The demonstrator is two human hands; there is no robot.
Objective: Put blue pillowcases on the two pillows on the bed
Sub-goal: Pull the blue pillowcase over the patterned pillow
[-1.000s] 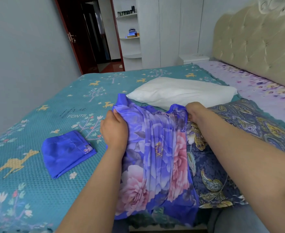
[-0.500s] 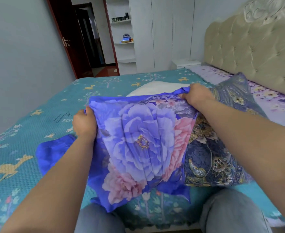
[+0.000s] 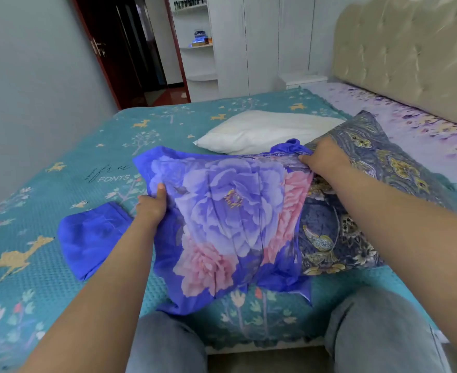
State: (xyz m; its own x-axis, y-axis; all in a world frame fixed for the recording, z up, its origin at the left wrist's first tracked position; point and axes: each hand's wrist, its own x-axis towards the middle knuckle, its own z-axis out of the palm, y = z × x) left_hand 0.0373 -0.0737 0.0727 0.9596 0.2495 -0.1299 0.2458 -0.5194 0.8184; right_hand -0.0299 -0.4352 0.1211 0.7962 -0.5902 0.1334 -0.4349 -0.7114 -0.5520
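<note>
Both hands are grabbing the flowery blue pillowcase (image 3: 230, 211), left hand (image 3: 152, 205) clutching its left edge, right hand (image 3: 324, 160) pinching the far corner against the paisley pillow (image 3: 356, 200).

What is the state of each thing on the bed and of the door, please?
Floral blue pillowcase: partly pulled over the patterned pillow, gripped at its edges.
Patterned pillow: partly covered.
White pillow: bare, lying flat.
Second blue pillowcase: folded, unused.
Left hand: grips the pillowcase.
Right hand: grips the pillowcase.
Door: open.
</note>
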